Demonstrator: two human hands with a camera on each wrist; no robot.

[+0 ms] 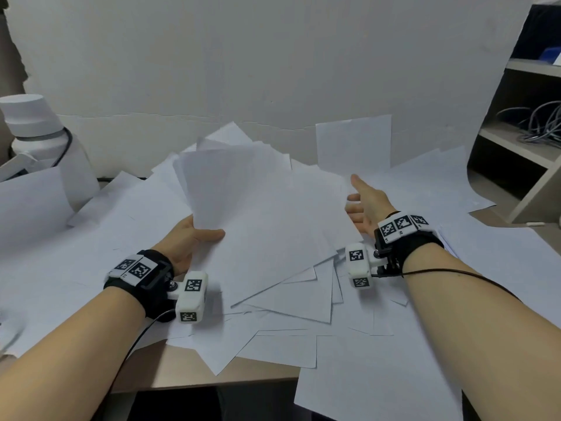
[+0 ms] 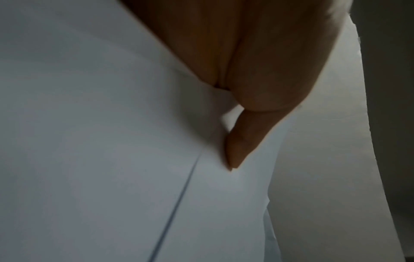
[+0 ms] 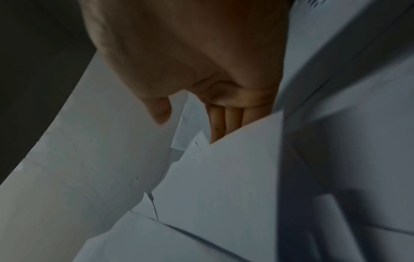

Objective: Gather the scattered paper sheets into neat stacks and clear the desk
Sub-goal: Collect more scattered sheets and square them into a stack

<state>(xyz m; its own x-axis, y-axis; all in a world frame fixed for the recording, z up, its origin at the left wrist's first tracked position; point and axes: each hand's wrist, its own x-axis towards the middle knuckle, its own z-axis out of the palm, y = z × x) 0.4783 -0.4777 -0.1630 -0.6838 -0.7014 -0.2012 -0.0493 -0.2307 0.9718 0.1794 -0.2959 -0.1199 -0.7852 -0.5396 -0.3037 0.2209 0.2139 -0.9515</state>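
Many white paper sheets (image 1: pixel 273 302) lie scattered over the desk (image 1: pixel 188 372). A loose bundle of sheets (image 1: pixel 267 214) is raised at an angle above them. My left hand (image 1: pixel 209 237) pinches the bundle's near left corner, the thumb (image 2: pixel 237 148) pressed on top and the fingers hidden beneath. My right hand (image 1: pixel 356 196) is at the bundle's right edge. Its straight fingers (image 3: pixel 226 120) slip under the paper (image 3: pixel 224 177), while the thumb (image 3: pixel 160 113) sticks out clear of it.
A white bottle (image 1: pixel 39 132) stands at the back left. One sheet (image 1: pixel 353 144) leans upright on the wall. A shelf unit with cables (image 1: pixel 540 123) stands at the right. Another sheet (image 1: pixel 379 381) hangs over the desk's front edge.
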